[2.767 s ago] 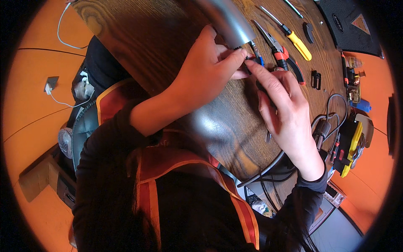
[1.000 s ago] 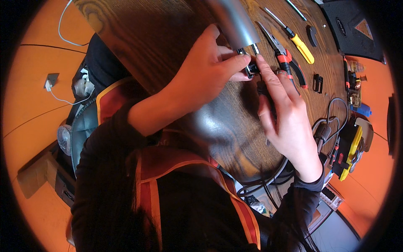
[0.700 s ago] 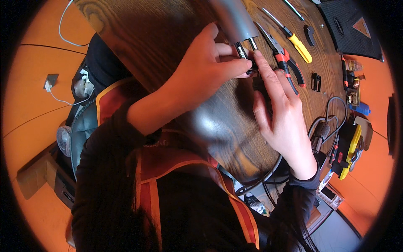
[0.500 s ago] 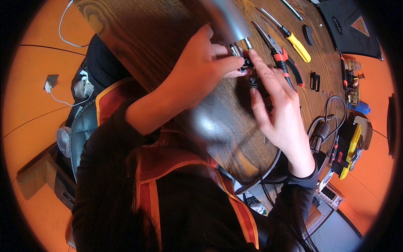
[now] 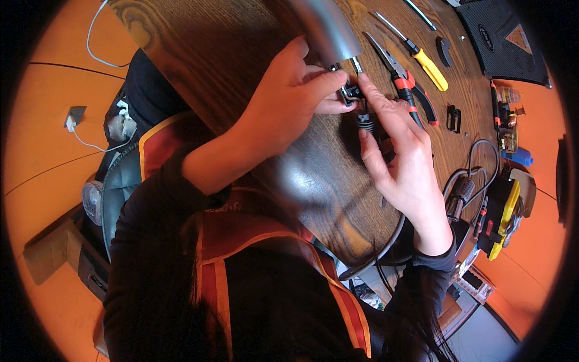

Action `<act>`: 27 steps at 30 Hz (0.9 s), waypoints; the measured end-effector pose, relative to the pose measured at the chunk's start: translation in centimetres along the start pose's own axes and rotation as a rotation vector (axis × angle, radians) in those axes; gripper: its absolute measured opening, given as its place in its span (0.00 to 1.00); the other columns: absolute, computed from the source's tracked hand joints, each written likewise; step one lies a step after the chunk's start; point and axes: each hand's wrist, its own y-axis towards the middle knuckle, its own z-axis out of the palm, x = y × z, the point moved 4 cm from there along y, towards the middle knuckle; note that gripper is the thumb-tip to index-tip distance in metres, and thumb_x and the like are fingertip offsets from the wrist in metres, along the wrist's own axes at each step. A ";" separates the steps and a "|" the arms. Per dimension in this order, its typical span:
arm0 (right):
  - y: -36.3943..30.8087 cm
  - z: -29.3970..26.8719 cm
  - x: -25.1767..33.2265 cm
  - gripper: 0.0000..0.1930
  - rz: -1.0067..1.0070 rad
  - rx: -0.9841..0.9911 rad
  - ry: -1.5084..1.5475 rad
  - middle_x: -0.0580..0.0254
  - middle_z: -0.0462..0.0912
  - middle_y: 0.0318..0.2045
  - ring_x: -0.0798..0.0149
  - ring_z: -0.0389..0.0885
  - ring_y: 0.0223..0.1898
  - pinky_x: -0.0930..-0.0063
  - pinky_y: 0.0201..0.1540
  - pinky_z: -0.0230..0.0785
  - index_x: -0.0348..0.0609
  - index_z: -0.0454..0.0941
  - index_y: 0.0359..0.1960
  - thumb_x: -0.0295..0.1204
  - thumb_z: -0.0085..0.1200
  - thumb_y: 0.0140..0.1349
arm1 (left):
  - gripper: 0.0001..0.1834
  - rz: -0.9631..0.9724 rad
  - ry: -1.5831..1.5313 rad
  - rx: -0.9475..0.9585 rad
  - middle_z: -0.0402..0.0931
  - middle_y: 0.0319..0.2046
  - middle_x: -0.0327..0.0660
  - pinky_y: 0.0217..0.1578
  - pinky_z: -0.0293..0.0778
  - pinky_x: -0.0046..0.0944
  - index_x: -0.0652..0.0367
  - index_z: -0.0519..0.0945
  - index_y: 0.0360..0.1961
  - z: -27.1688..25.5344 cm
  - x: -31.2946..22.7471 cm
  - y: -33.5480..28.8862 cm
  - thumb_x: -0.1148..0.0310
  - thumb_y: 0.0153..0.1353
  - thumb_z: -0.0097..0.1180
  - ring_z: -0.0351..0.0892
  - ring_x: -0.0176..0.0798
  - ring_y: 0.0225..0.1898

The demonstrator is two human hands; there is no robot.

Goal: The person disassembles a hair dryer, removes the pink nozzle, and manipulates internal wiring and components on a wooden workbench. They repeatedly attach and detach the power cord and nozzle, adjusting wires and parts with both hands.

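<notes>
A smooth grey tubular housing (image 5: 329, 30) lies at the table's far side, its open end toward me. Metal strips come out of that end to a small black fitting (image 5: 351, 93). My left hand (image 5: 289, 90) is closed on this fitting, the thumb on top and fingers beneath. A black ribbed cord sleeve (image 5: 365, 122) sits just nearer. My right hand (image 5: 401, 148) closes around the sleeve, with its thumb tip against the sleeve and its index fingertip by the metal strips. The right hand's other fingers are partly hidden.
On the wooden table (image 5: 325, 205), to the right, lie red-and-black pliers (image 5: 403, 78), a yellow-handled screwdriver (image 5: 429, 66), a curved black piece (image 5: 443, 51) and a small black frame (image 5: 453, 119). A coiled grey cable (image 5: 473, 175) and a yellow-edged toolbox (image 5: 508, 211) are farther right.
My left thumb has slid up along the metal strips, leaving more of the black fitting in sight. The right hand has barely moved.
</notes>
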 end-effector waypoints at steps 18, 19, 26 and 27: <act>-0.5 0.5 -0.7 0.33 0.120 -0.081 0.293 0.56 0.79 0.35 0.66 0.79 0.24 0.78 0.28 0.69 0.41 0.57 0.60 0.22 0.59 0.52 | 0.15 0.010 -0.015 -0.024 0.72 0.37 0.44 0.37 0.81 0.35 0.67 0.66 0.46 -0.1 -1.9 -0.4 0.75 0.59 0.51 0.77 0.35 0.38; -0.4 0.6 -0.7 0.34 0.088 -0.103 0.307 0.58 0.80 0.34 0.68 0.78 0.22 0.80 0.26 0.69 0.41 0.57 0.60 0.23 0.59 0.51 | 0.15 -0.014 -0.040 -0.014 0.73 0.37 0.44 0.37 0.81 0.35 0.67 0.67 0.46 -0.1 -2.2 -0.5 0.74 0.59 0.51 0.77 0.35 0.38; -0.3 -0.6 1.1 0.29 -0.129 -0.269 0.110 0.53 0.71 0.45 0.64 0.75 0.35 0.74 0.36 0.71 0.42 0.72 0.51 0.22 0.67 0.42 | 0.17 -0.049 0.068 -0.015 0.76 0.42 0.45 0.41 0.79 0.36 0.65 0.67 0.50 0.3 -3.3 -0.9 0.70 0.62 0.50 0.80 0.37 0.40; -0.2 -0.9 1.4 0.29 -0.148 -0.266 -0.003 0.52 0.70 0.46 0.63 0.74 0.35 0.72 0.37 0.70 0.42 0.74 0.49 0.23 0.68 0.40 | 0.17 -0.028 0.079 -0.008 0.76 0.42 0.44 0.41 0.79 0.35 0.65 0.68 0.50 0.4 -3.2 -0.8 0.70 0.62 0.50 0.79 0.36 0.40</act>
